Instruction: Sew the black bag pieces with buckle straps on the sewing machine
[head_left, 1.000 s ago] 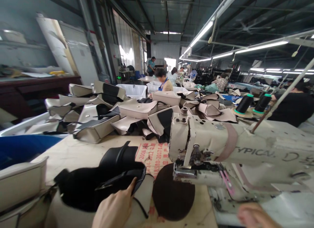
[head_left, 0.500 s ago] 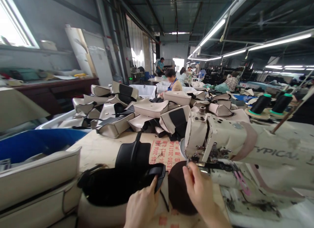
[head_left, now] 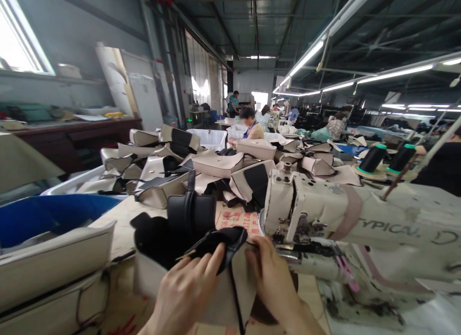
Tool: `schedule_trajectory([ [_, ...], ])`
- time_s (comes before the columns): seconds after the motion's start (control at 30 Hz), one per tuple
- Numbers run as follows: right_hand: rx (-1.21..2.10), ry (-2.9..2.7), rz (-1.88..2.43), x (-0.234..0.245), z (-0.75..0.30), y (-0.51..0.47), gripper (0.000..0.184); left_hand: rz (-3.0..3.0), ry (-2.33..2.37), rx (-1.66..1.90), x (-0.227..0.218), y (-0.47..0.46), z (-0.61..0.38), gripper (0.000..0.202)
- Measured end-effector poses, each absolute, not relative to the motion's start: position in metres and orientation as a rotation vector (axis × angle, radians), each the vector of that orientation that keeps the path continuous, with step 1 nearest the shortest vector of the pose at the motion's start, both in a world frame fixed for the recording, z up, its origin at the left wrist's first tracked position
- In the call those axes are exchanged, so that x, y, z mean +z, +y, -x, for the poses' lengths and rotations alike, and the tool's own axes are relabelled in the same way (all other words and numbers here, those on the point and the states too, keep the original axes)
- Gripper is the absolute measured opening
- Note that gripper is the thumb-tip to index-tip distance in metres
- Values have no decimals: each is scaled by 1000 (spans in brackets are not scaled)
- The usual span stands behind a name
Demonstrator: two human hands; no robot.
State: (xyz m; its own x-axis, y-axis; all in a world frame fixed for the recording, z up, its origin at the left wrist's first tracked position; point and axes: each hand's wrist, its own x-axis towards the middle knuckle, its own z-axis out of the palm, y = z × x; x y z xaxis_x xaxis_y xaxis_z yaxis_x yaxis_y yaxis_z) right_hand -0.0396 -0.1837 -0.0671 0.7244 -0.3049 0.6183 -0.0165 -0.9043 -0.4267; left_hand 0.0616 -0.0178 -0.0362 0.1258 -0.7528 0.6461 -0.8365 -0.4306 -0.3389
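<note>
A beige handbag with a black lining and dark piping stands tilted on the work surface in front of me. My left hand is closed on its near rim, fingers over the black edge. My right hand pinches the bag's right side near the top corner, thumb and fingertips partly hidden. A black flap with a strap rises at the back of the bag. Just right of my right hand is the head of a sewing machine. A dark brown rounded plate shows partly beneath my right wrist.
A heap of beige and black bags lies behind the work surface. More bags are stacked at left, by a blue-lined bin. Black thread spools stand on the machine's far side. A co-worker sits beyond the heap.
My left hand has moved left along the bag and grips its rim. My right hand has come from beside the machine's needle area onto the bag's right side. The bag is lifted and turned.
</note>
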Motion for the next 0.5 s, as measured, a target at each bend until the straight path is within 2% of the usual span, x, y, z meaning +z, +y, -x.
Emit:
schedule_trajectory([
  [0.07, -1094, 307, 2474, -66, 34, -195, 21, -2315, -1654, 1211, -20, -31, -66, 31],
  [0.3, -1479, 388, 2342, -78, 36, -203, 18, -2510, -1859, 788, 24, -65, -91, 38],
  [0.5, -1708, 534, 2233, -71, 26, -196, 12, -2474, -2046, 506, 51, -87, -104, 30],
])
